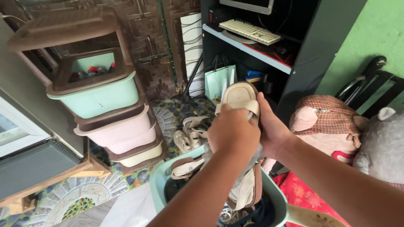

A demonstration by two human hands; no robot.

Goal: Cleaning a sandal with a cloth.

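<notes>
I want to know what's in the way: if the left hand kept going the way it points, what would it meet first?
Probably the white paper bag standing by the dark desk. The left hand, holding the beige sandal, points up and away over the floor sandals; depth is unclear.

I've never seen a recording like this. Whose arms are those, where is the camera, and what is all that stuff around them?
There is no machine here: the arms belong to a person wearing a camera on the head, so this one picture looks down along them. Both hands meet on a beige sandal, sole facing the camera; the left hand covers its lower part and the right hand holds its edge. Below them is a pale green tub with more sandals in it, and another pair lies on the patterned floor. To the left stands a stack of plastic drawers; behind is a dark desk with a keyboard; to the right lie soft toys.
</notes>
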